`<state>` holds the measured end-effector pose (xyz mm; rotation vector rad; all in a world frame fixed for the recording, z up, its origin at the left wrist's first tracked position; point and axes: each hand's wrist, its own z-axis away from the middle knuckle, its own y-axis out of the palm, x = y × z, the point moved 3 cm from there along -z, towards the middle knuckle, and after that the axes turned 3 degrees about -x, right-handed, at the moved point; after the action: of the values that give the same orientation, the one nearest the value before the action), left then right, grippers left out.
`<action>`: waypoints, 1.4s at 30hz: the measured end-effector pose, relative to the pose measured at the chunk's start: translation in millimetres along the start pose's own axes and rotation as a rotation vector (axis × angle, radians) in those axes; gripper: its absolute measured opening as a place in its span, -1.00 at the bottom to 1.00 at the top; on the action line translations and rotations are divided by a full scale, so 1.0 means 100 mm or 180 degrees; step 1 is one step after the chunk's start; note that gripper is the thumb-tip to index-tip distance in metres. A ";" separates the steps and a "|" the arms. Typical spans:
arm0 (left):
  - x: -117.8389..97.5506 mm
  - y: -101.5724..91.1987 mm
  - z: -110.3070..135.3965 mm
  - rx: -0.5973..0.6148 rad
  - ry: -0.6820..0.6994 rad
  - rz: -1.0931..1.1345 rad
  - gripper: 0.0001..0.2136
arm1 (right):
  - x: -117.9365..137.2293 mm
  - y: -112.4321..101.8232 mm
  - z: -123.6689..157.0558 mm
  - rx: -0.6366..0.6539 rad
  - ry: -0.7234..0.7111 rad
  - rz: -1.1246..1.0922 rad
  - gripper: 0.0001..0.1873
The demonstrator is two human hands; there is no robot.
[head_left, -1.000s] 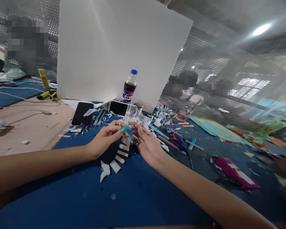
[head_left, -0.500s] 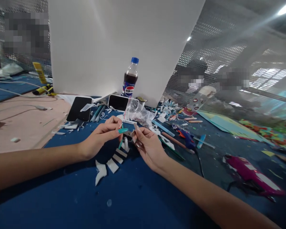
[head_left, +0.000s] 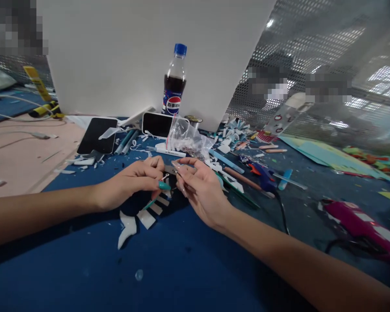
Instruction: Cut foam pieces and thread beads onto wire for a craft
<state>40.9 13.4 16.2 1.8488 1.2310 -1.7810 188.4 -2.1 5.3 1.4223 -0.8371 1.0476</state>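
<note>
My left hand (head_left: 133, 181) is closed in a pinch over the blue mat (head_left: 169, 268); long teal tips show at its thumb and below its fingers. A tiny pale piece (head_left: 165, 177) sticks out at its fingertips. Close against it, my right hand (head_left: 203, 188) pinches a small flat grey metal piece (head_left: 170, 169), whose kind I cannot make out. Below the hands, several white strips (head_left: 146, 219) lie in a curved row, partly hidden by the left hand. At the row's near end lies a white tail-shaped piece (head_left: 127, 228).
Behind the hands are a cola bottle (head_left: 174, 82), two phones (head_left: 98, 135), a clear plastic bag (head_left: 191, 136) and a white pen (head_left: 170, 152). Scraps (head_left: 234, 130), a blue glue gun (head_left: 263, 175) with a cord and a magenta tool (head_left: 360, 227) are on the right.
The view has shifted, so the bottle stands higher and the right-hand objects sit further right. My hands have come closer together, the left one lower over the strips.
</note>
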 end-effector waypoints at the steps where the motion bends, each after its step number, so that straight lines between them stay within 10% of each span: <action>1: 0.01 0.00 0.00 0.0056 -0.0024 0.0058 -0.73 | -0.01 0.00 0.00 0.0072 0.0026 -0.0029 -0.75; 13: -0.01 0.02 -0.01 0.0547 -0.0092 0.0161 -0.73 | -0.03 0.05 0.00 0.0427 0.0407 -0.0237 -0.48; 42: 0.03 0.03 -0.04 0.0793 -0.0208 0.0038 -0.75 | -0.03 0.06 0.05 0.0936 0.0202 0.0375 -0.59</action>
<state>44.8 15.5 13.3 1.9033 1.0108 -2.0504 182.5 -7.8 4.6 1.5893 -0.7499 1.3418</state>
